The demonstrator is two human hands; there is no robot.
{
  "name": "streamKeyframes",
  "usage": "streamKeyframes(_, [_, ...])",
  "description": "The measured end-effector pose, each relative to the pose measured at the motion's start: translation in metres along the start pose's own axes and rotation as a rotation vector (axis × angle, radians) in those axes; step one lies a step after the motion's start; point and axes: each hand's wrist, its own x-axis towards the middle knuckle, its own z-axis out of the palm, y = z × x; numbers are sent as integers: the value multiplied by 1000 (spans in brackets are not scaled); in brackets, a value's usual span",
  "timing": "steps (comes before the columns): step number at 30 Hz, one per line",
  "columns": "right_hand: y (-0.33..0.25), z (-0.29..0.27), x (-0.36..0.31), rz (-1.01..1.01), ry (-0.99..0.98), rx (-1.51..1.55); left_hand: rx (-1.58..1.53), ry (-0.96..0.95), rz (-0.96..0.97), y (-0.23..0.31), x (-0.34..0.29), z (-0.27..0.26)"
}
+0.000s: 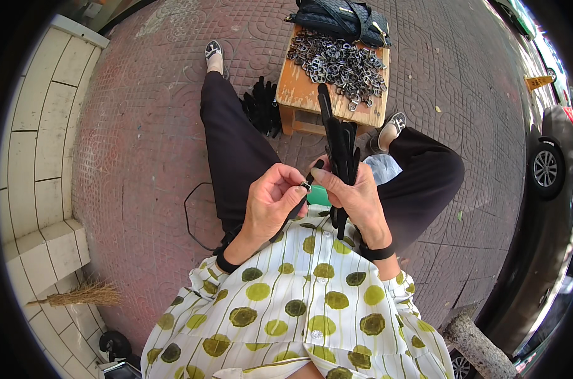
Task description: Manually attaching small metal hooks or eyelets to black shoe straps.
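Note:
My left hand [267,202] is closed, pinching a small silver metal buckle [307,187] between thumb and fingertips. The buckle sits at a single black strap [316,169], whose tip is by my right thumb. A bundle of flat black straps [342,148] is gripped in my right hand [360,201], with long ends sticking up and down past the fingers. Both hands meet in front of my lap. Beyond them, a heap of small metal buckles [343,63] covers much of a worn wooden stool [291,85].
At the stool's back lies a black handbag [340,18]. More black straps [261,104] are bunched beside its left leg. A green piece [318,196] and clear plastic [382,168] are near my lap. A tiled wall [40,139] stands left, a parked car [545,240] right.

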Motion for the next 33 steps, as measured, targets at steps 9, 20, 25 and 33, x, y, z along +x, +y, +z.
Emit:
streamKeyframes(9, [1,7,-5,-215,92,-221,-10,41,29,-1,-4,2])
streamKeyframes(20, [0,7,-10,-218,103,-125,44,4,62,10,-3,2])
streamKeyframes(25, [-7,6,-11,-134,39,48,74,-67,70,24,-2,0])
streamKeyframes(33, [-9,7,-12,-154,-57,38,98,-115,-66,39,-4,-6])
